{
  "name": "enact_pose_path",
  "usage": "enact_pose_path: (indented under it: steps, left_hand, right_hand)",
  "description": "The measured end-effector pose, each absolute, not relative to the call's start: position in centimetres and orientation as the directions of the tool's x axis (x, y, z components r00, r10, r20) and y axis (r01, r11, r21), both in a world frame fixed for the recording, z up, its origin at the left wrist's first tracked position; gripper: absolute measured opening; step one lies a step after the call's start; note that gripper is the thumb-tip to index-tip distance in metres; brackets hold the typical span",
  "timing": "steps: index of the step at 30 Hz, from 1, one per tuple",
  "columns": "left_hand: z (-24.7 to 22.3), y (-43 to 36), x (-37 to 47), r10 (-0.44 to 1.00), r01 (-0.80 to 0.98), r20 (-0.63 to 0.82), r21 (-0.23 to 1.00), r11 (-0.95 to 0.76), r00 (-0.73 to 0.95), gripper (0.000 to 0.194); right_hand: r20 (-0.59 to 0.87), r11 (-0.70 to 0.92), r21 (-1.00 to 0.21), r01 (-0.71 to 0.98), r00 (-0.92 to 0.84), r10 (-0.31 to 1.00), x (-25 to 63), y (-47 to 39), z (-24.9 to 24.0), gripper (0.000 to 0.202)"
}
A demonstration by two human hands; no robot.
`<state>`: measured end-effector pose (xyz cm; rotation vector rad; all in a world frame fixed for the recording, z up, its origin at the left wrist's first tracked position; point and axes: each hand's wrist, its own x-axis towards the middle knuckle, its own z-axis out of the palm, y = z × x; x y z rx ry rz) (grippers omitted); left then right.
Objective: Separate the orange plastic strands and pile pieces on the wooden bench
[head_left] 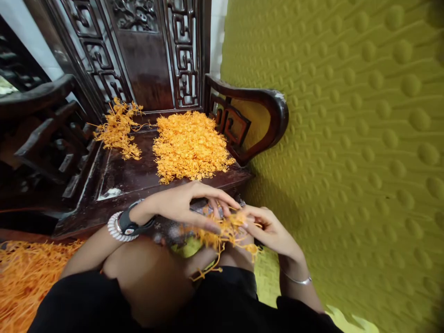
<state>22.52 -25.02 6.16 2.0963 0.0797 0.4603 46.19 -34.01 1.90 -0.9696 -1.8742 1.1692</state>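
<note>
The person's left hand (183, 206) is bare, with no ring to be seen. Just behind it, the wrist carries a dark watch (130, 224) on a black strap, its face turned away and unreadable. Directly up the arm from the watch sits a pale beaded bracelet (114, 230) of small whitish beads wound in more than one row. The right hand (272, 231) is likewise bare; behind it, on the wrist, lies a thin silver bangle (298, 280), plain and narrow. Both forearms are uncovered, with no sleeve in view. Below the hands, the knees are bare, and black shorts (229, 300) of a matt fabric cover the thighs.
</note>
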Motion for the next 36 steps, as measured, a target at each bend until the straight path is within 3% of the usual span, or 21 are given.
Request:
enact_pose_path:
  steps: [2, 7, 9, 13, 16, 20, 23, 25, 30, 33, 36]
  left_hand:
    - [6.2, -25.8, 23.1, 0.335, -0.022, 0.242, 0.838, -0.545, 0.911, 0.03]
    - [5.7, -27.1, 24.5, 0.495, 0.27, 0.098, 0.739, -0.617, 0.863, 0.037]
    - [5.1, -27.0, 24.8, 0.514, 0.312, 0.119, 0.672, -0.671, 0.85, 0.039]
    - [3.7, -25.6, 25.0, 0.418, 0.136, 0.262, 0.687, -0.714, 0.87, 0.039]
    - [2.8, -24.6, 25.0, 0.383, 0.08, 0.151, 0.847, -0.525, 0.911, 0.036]
    - [1.9, -24.0, 25.3, 0.361, 0.04, 0.003, 0.993, -0.112, 0.933, 0.041]
    - [1.0, -24.0, 25.5, 0.282, 0.039, -0.078, 0.989, 0.14, 0.956, 0.037]
    - [0.5, -23.9, 25.5, 0.237, 0.092, -0.143, 0.973, 0.213, 0.961, 0.031]
    - [0.5, -23.6, 25.7, 0.31, 0.135, -0.161, 0.985, 0.103, 0.937, 0.022]
    - [1.3, -23.7, 25.9, 0.385, 0.056, -0.052, 0.998, 0.001, 0.921, 0.024]
    - [2.3, -24.0, 25.7, 0.575, -0.074, 0.169, 0.98, -0.184, 0.801, 0.022]
  right_hand:
    - [0.172, 0.35, -0.892, 0.286, -0.501, 0.848, 46.0, -33.8, 2.2, 0.018]
    - [0.187, 0.353, -0.87, 0.345, -0.431, 0.883, 45.0, -33.6, 2.8, 0.02]
    - [0.19, 0.289, -0.915, 0.281, -0.333, 0.924, 44.8, -33.5, 2.8, 0.023]
    - [0.112, 0.108, -0.994, -0.033, -0.235, 0.965, 45.1, -32.9, 2.4, 0.025]
    - [0.001, -0.092, -0.925, -0.369, -0.246, 0.969, 45.3, -32.7, 1.9, 0.018]
    - [-0.108, -0.215, -0.666, -0.714, -0.193, 0.975, 46.0, -32.7, 1.5, 0.025]
    - [-0.062, -0.074, -0.528, -0.846, -0.048, 0.997, 47.3, -32.9, 1.3, 0.035]
    - [-0.024, 0.049, -0.47, -0.881, 0.068, 0.997, 48.1, -33.1, 1.3, 0.035]
    - [0.093, 0.132, -0.466, -0.875, 0.099, 0.991, 49.1, -33.4, 1.6, 0.023]
    - [0.16, 0.161, -0.524, -0.836, 0.088, 0.983, 49.0, -33.6, 1.6, 0.024]
    - [0.205, 0.153, -0.582, -0.799, 0.038, 0.978, 48.5, -33.9, 1.5, 0.024]
